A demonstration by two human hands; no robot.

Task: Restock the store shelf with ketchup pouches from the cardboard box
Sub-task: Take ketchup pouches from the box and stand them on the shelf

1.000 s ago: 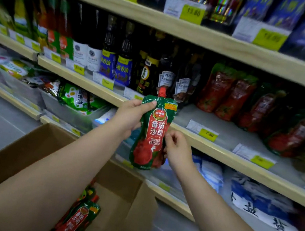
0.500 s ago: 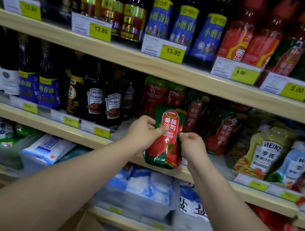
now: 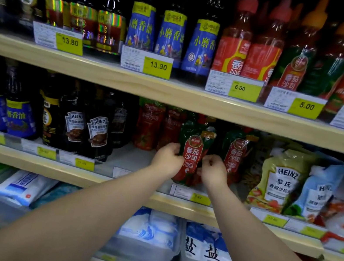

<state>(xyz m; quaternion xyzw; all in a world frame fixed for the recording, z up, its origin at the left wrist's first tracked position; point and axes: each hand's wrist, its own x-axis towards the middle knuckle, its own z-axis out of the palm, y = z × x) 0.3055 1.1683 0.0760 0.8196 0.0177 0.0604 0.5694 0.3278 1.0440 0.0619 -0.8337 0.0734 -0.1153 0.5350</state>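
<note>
You hold the ketchup pouch upright at the near edge of the middle shelf, spout up and label toward you. Your left hand pinches its left edge and your right hand its right. There is bare shelf to the left, and another pouch stands just right. The spout is lost in shadow.

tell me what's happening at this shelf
A person is stocking ketchup. The left hand and right hand pinch the sides of an upright tomato ketchup pouch, holding it at the middle shelf, just left of a matching pouch already standing there. Whether its base rests on the shelf yet is hard to tell; both hands grip it.
</note>
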